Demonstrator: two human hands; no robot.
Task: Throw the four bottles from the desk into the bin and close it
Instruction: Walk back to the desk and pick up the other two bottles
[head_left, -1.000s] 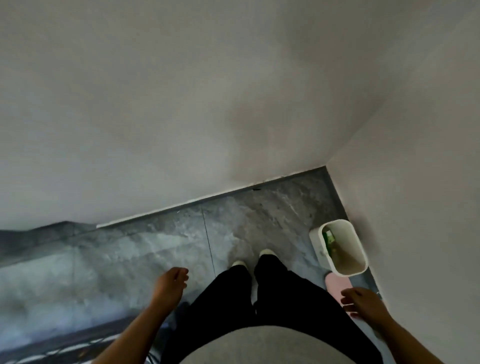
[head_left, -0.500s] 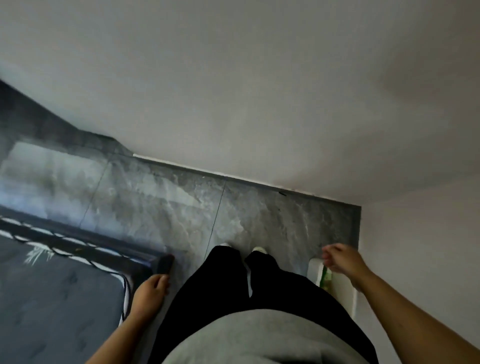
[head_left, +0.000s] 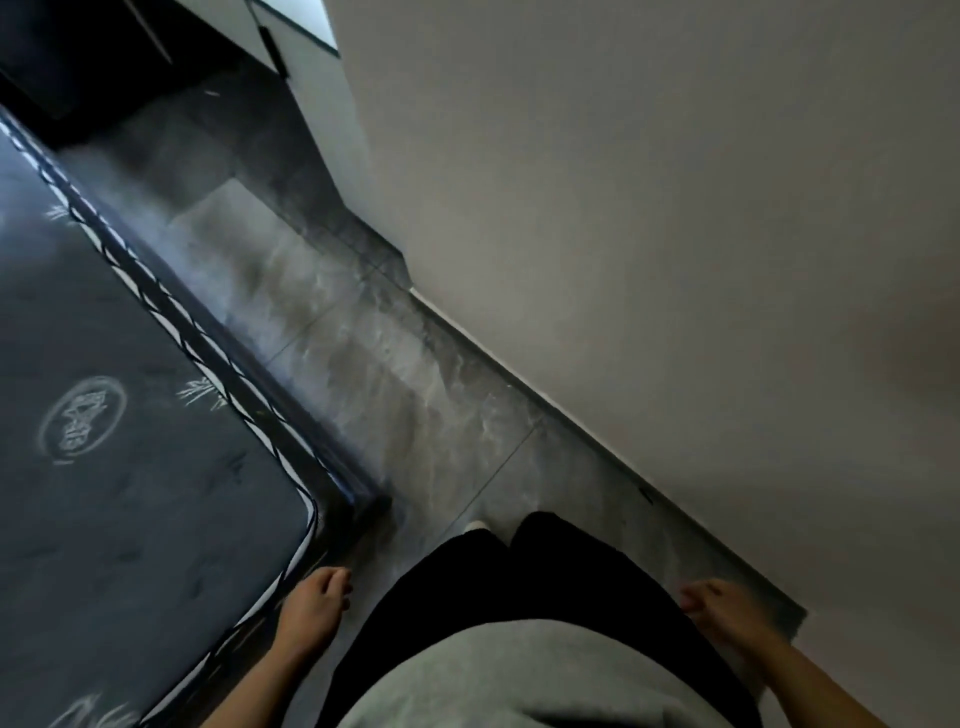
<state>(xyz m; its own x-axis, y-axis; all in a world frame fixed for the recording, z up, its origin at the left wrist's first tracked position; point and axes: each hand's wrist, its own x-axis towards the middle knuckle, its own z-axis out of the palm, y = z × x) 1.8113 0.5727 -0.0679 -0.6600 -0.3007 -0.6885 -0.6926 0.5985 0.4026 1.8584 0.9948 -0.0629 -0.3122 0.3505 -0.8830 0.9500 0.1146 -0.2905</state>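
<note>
Head view: looking down a narrow strip of grey marbled floor (head_left: 395, 395) running along the right side of the mattress (head_left: 104, 415), with a pale wall (head_left: 675, 208) closing the strip on the side away from the mattress. Standing in dark trousers (head_left: 519, 571) just past the mattress's near corner, one pale shoe tip (head_left: 475, 526) showing.

Hanging the left hand (head_left: 314, 605) just beside that corner, fingers loosely curled and apart, gripping nothing. Hanging the right hand (head_left: 719, 610) well away from the mattress, close to the foot of the wall, somewhat blurred, fingers slack and bent, apparently carrying nothing either.

Seeing no bottle, no desk and no bin anywhere, all lying outside the picture. Not being able, therefore, to count bottles binned or to judge the lid's position.

Judging the step in hand as walking empty-handed, probably to fetch a bottle.

- Risking a knock of shin or left knuckles against the mattress corner, through passing so close in a tight lane.
- Risking a slip on the glossy-looking tile by turning too fast.
- Risking, with both hands free, scooping up several bottles together and dropping one.
- Risking losing count, or leaving the bin unclosed, with neither desk nor bin in sight for checking.
</note>
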